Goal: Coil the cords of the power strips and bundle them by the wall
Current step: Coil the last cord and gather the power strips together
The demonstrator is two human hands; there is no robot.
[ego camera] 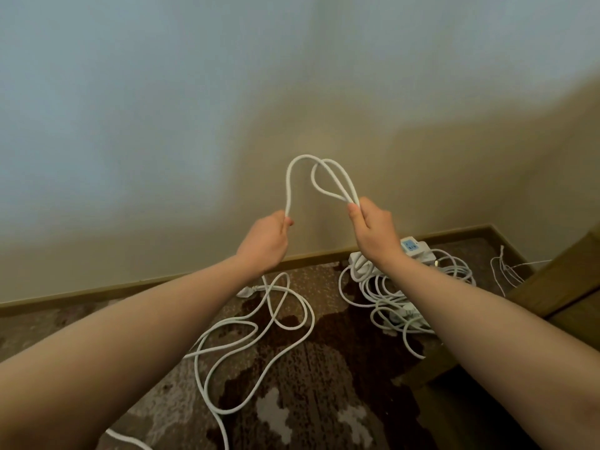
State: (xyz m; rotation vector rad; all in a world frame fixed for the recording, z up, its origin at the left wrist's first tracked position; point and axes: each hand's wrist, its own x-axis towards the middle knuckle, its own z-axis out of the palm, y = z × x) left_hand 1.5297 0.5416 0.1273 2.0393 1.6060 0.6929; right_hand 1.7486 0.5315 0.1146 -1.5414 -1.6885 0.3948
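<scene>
- Two bare hands are raised before the wall [162, 108].
- The left hand [264, 243] is clenched on one strand of white cord [288, 186].
- The right hand [373, 227] pinches two small loops of that cord.
- Slack cord sprawls over the patterned carpet [308, 384].
- A pile of power strips [412, 254] with tangled cords lies by the baseboard [130, 285]; the count is unclear.

This looks like a room in a home: a plain pale wall [162, 108] fills the upper frame, a brown baseboard [97, 292] runs along its foot, a brown patterned carpet [292, 384] covers the floor, and wooden furniture [558, 287] stands at right.
</scene>
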